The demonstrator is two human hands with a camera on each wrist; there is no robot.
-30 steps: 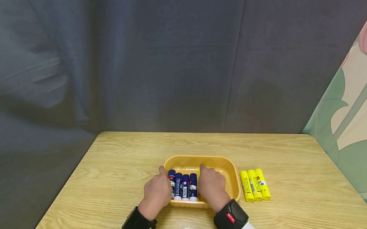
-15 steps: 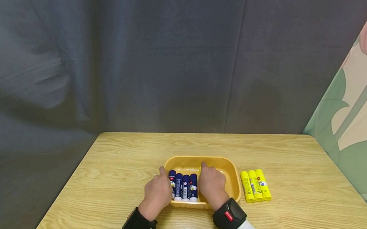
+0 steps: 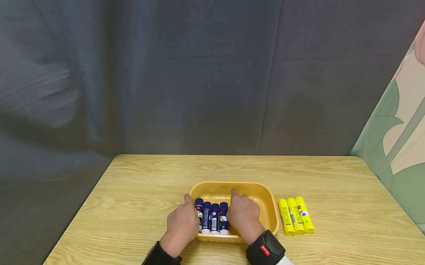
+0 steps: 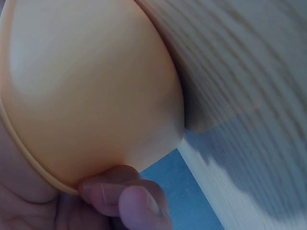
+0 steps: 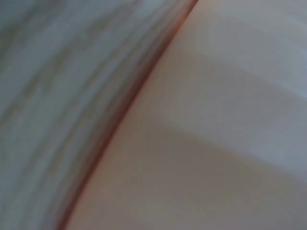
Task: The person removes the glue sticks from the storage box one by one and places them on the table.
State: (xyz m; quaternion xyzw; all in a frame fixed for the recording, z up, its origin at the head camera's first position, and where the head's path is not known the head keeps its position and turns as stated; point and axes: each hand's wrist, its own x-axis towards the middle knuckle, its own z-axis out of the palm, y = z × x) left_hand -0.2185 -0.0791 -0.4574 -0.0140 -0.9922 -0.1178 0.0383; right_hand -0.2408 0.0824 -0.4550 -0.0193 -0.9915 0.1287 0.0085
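In the head view, my left hand (image 3: 183,220) grips the left rim of a shallow orange-yellow plastic tray (image 3: 249,187). The left wrist view shows its fingers (image 4: 144,203) curled against the outside of the tray wall (image 4: 91,91). Several dark blue glue sticks (image 3: 215,218) with white ends lie side by side inside, along the left part of the tray. My right hand (image 3: 244,216) reaches into the tray just right of them, its fingers bent downward round a yellow glue stick that the hand now hides. Only the blurred tray wall (image 5: 206,134) fills the right wrist view.
Three yellow glue sticks (image 3: 295,215) lie in a row on the wooden table (image 3: 146,186), to the right of the tray. A dark grey curtain (image 3: 203,72) hangs behind the table, and a flower-patterned cloth (image 3: 423,140) borders the right side.
The hands and tray stay nearly in place, apart from a slight shift of the view. The bit of yellow seen beside my right fingers earlier is now covered.
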